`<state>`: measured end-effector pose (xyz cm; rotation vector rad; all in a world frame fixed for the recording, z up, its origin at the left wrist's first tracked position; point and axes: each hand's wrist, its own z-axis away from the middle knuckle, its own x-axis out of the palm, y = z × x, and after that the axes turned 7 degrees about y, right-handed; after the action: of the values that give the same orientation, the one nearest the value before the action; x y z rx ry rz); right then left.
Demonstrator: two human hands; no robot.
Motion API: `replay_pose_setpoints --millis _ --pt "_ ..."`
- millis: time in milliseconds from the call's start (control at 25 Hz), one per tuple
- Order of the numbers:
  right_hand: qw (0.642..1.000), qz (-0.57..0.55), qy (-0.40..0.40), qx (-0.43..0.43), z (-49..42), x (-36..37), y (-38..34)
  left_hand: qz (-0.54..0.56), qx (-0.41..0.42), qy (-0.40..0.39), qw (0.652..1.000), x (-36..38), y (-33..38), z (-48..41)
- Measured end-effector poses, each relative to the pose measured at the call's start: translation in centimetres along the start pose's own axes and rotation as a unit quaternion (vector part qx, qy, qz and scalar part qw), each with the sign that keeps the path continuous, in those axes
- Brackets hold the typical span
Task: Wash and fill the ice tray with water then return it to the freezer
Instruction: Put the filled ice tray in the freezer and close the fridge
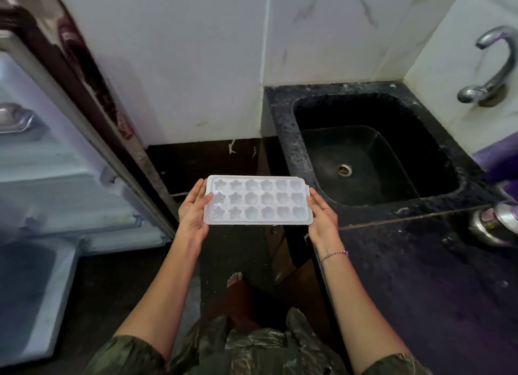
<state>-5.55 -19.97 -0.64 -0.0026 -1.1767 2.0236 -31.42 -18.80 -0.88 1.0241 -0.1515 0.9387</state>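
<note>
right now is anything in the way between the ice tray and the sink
Nothing visible. The left hand and right hand hold the ice tray by its ends, beside the sink; only the sink's rim lies between, and the basin shows just its drain.

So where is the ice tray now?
Centre of the head view: the ice tray is held between left hand and right hand, fridge to its left, sink to its right.
</note>
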Motion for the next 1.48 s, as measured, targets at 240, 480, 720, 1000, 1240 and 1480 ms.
replay_pose_setpoints --millis 240,480,720,1000,1240,1480 --pt "0.994 0.057 -0.086 0.035 0.9 4.0 3.3 0.027 0.039 0.054 0.997 -5.2 3.1 0.3" --pt "0.979 0.130 -0.150 0.038 2.0 8.8 7.2 0.091 0.066 0.112 0.987 -10.6 6.0 1.7" --pt "0.963 0.176 -0.190 0.076 5.8 13.8 13.0 0.125 0.114 0.181 0.969 -17.7 10.0 3.3" --pt "0.947 0.217 -0.208 0.114 11.2 18.3 19.5 0.139 0.135 0.218 0.957 -26.3 13.7 5.2" --pt "0.936 0.236 -0.225 0.131 15.6 22.4 24.7 0.188 0.137 0.254 0.939 -32.3 17.5 6.5" --pt "0.921 0.250 -0.261 0.142 19.0 26.6 29.8 0.225 0.170 0.294 0.913 -37.0 21.1 7.6"
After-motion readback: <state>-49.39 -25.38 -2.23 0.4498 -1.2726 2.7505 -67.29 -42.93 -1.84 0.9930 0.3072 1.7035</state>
